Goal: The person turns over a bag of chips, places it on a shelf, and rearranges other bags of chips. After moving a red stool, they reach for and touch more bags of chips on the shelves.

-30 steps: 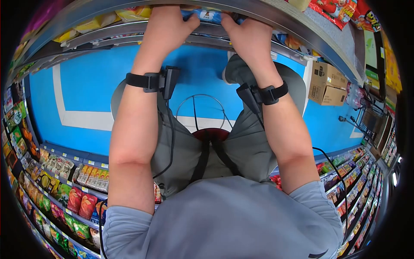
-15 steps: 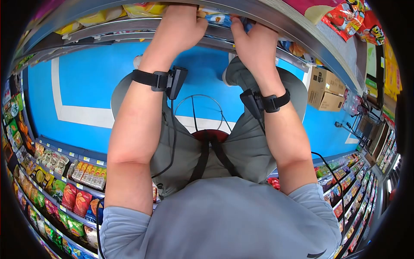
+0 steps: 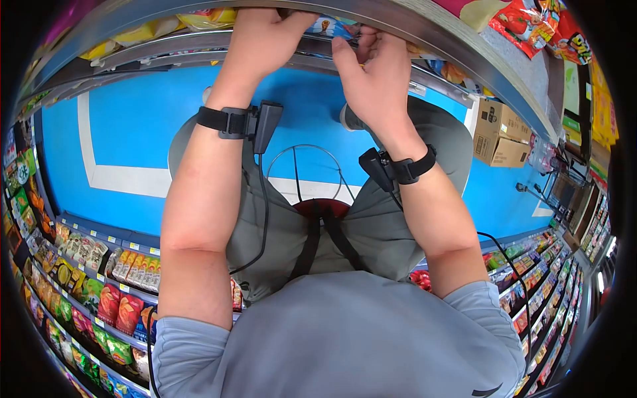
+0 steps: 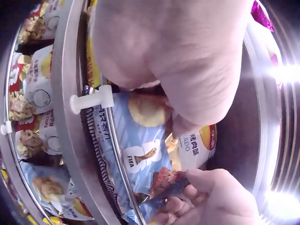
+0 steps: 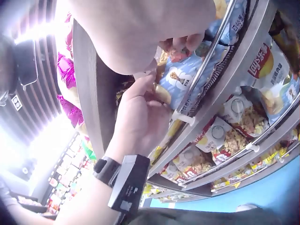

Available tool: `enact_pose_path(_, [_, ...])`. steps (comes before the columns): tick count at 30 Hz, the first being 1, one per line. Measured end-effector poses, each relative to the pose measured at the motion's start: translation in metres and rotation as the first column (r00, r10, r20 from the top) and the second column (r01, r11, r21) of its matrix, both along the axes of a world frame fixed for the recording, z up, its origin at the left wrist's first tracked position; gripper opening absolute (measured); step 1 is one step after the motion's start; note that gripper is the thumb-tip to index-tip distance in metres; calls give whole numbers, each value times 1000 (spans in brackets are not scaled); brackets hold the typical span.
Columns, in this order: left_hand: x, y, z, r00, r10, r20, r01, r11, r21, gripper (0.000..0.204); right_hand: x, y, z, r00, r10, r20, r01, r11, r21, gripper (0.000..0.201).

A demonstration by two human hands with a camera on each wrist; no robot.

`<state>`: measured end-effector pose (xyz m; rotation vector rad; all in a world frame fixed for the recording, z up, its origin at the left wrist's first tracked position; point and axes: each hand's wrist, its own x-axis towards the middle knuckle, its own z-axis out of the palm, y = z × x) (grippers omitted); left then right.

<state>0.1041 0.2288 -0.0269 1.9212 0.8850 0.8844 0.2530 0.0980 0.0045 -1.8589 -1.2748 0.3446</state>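
A blue chip bag (image 4: 136, 126) with a FIFA trophy emblem stands on a shelf behind a thin wire rail. My left hand (image 3: 269, 40) reaches under the shelf above; in the right wrist view this left hand (image 5: 140, 117) holds the bag's end with bent fingers. At the bag's other end is my right hand (image 3: 378, 76), thumb apart from its loosely bent fingers. Those fingertips (image 4: 173, 206) lie right beside the bag's corner in the left wrist view. Behind the blue bag a pale chip bag (image 4: 192, 145) shows, partly covered by the left thumb.
A grey shelf edge (image 3: 424, 26) passes just over both hands. White clips (image 4: 96, 99) hold the rail. Lower shelves carry pale snack bags (image 5: 225, 140). Cardboard boxes (image 3: 504, 132) stand on the floor at right, and stocked snack racks (image 3: 113, 285) lie behind the person.
Both hands shifted right along the shelf, then back left. The right hand has drawn toward the person, its fingers now showing in front of the shelf. The blue bag is more covered by the left hand.
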Motion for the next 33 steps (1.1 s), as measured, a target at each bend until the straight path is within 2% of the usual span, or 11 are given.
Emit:
enact_pose_path(1, [0, 1, -2, 996, -16, 84, 28, 989, -146, 27, 0, 0, 0, 992, 52, -119, -52, 999, 2, 39])
enact_pose_path(5, [5, 4, -4, 999, 8, 40, -7, 1000, -18, 27, 2, 6, 0, 941, 102, -323, -53, 986, 157, 34])
enact_pose_path(8, [6, 9, -9, 997, 43, 60, -47, 997, 59, 29, 8, 8, 10, 969, -26, -247, -4, 993, -122, 30])
enact_pose_path(10, [-3, 20, -34, 983, 59, -176, 5, 940, 340, 32, 11, 10, 2, 962, -11, -274, 3, 1000, -30, 29])
enact_pose_path(13, [-1, 24, -42, 953, 122, -278, 12, 900, 436, 32, 6, 9, 7, 948, -62, -312, 24, 992, -126, 31])
enact_pose_path(17, [2, 19, -34, 956, 96, -276, -12, 956, 293, 31, 5, 8, 5, 984, -7, -178, -24, 985, -170, 32])
enact_pose_path(19, [3, 18, -35, 990, 120, -68, -106, 976, 188, 30, 0, 8, 4, 928, 20, -372, -90, 981, -172, 34])
enact_pose_path(22, [-5, 27, -44, 961, 120, -251, 29, 854, 520, 29, 0, 7, 5, 934, 38, -356, -104, 980, -170, 35])
enact_pose_path(29, [1, 27, -36, 952, 126, -279, -22, 937, 349, 30, -2, 10, 4, 935, 21, -355, -68, 991, -119, 35])
enact_pose_path(32, [7, 25, -23, 964, 114, -242, -40, 955, 293, 28, -2, 11, 8, 938, -3, -346, -112, 944, -312, 38])
enact_pose_path(33, [12, 22, -18, 985, 131, -109, -89, 940, 328, 27, -4, 11, 1, 950, 20, -311, -97, 968, -233, 38])
